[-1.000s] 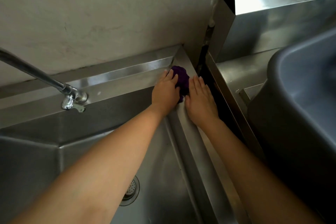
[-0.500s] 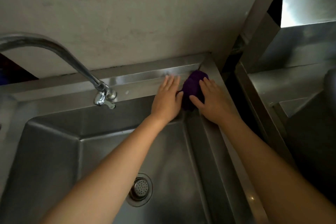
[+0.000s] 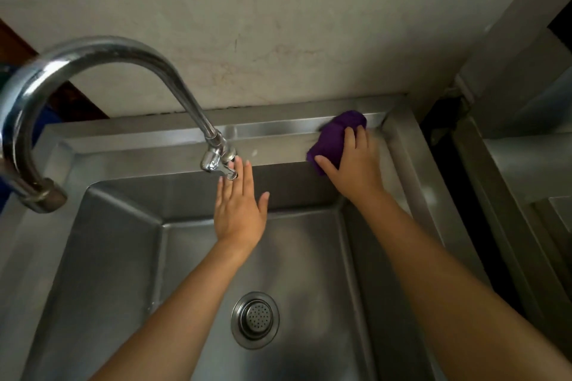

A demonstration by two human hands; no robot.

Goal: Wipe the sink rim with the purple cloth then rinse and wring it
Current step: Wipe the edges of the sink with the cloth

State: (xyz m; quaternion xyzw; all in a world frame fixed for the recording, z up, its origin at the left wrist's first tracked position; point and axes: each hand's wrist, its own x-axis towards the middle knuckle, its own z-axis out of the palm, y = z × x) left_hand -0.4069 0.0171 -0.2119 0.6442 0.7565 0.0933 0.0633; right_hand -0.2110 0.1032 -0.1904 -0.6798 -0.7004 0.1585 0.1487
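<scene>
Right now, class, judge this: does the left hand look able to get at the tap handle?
Likely yes: the open left hand has its fingertips right beside the tap handle, with nothing between them.

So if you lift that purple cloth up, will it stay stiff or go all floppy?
Probably floppy: the purple cloth is crumpled into soft folds under the right hand, so it should droop when lifted. Likely light too: one hand manages it. It would probably slide easily along the smooth metal sink rim.
</scene>
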